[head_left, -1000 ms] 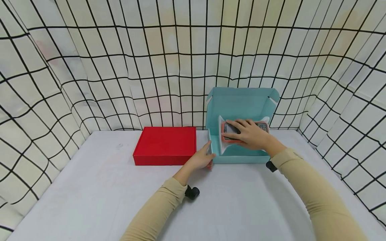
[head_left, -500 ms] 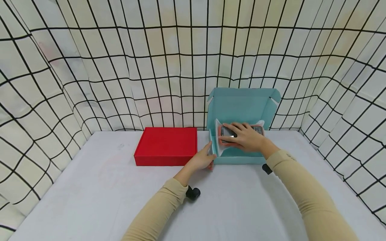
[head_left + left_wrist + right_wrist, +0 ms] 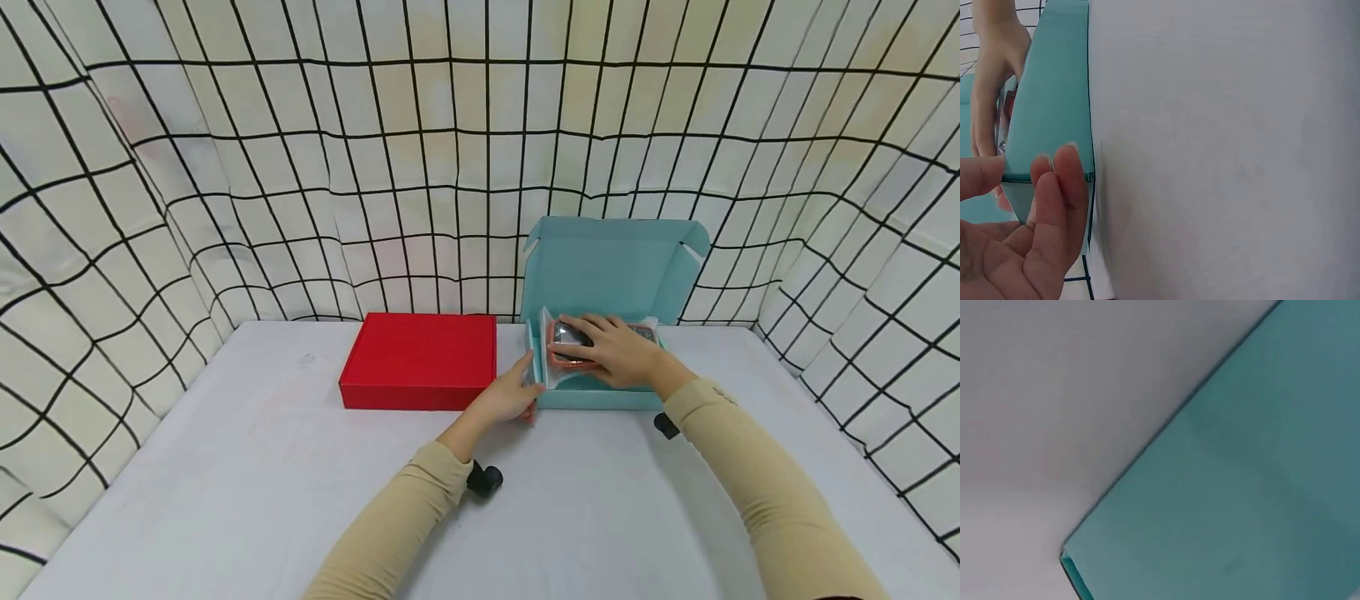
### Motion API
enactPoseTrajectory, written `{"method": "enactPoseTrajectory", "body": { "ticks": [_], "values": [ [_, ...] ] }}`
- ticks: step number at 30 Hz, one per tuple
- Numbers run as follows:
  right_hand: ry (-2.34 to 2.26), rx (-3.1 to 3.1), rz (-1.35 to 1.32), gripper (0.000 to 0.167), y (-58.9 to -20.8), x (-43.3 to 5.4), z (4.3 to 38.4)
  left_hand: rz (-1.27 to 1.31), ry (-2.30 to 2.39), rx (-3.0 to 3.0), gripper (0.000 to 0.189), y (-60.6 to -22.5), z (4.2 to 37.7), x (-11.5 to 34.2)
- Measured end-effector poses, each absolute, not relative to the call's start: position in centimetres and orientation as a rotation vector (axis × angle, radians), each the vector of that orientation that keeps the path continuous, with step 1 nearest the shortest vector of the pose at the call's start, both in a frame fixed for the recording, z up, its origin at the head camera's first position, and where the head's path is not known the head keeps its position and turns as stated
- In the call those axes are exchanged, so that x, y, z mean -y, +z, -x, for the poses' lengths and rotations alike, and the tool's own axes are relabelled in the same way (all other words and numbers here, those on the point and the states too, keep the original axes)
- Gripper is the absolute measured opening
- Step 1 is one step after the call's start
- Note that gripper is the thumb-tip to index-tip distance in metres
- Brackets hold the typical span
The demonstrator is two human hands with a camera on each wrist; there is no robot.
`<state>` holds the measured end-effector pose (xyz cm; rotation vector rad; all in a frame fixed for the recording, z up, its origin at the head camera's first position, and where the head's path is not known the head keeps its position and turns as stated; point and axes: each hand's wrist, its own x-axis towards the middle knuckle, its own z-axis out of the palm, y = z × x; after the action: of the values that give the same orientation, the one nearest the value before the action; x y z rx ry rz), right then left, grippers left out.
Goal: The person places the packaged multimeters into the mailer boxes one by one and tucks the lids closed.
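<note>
Your right hand [image 3: 624,354] hides the middle of the packet [image 3: 564,335], whose contents are hard to make out, and the edge of your left wrist view cuts off part of your left hand [image 3: 507,395]. You have two boxes, an open teal box [image 3: 600,400] and a closed red box [image 3: 420,360], and one packet, inside the teal box. Your right hand grips the packet from above; your left pinches the teal box's near left corner, fingers curled outside.

lid [image 3: 611,267] blks rear, rm btwn arms [image 3: 757,475]
</note>
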<state>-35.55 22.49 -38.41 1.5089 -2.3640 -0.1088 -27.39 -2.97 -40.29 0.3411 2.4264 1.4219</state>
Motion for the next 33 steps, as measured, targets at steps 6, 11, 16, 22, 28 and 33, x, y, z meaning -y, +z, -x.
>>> {"method": "enactPoseTrajectory", "body": {
  "ticks": [6,11,16,22,28,33],
  "values": [
    [-0.085,2.356,-1.537,0.064,-39.3,-22.4,35.9,-0.359,1.41,-2.428,0.069,-40.1,27.2,3.0],
    [-0.093,2.396,-1.547,0.065,-40.0,-22.4,36.2,-0.363,1.398,-2.43,0.069,-40.0,27.0,2.9],
    [-0.047,2.488,-1.535,0.065,-40.0,-22.1,36.3,-0.343,1.386,-2.444,0.071,-40.2,27.3,2.8],
    [-0.005,2.52,-1.566,0.066,-40.1,-22.2,36.2,-0.345,1.406,-2.437,0.071,-40.2,27.3,2.8],
    [0.005,2.604,-1.551,0.064,-40.4,-22.4,36.3,-0.339,1.411,-2.428,0.071,-40.3,27.3,2.7],
    [0.043,2.667,-1.526,0.065,-40.0,-22.1,36.2,-0.326,1.416,-2.434,0.071,-40.2,27.3,2.7]
  ]
}}
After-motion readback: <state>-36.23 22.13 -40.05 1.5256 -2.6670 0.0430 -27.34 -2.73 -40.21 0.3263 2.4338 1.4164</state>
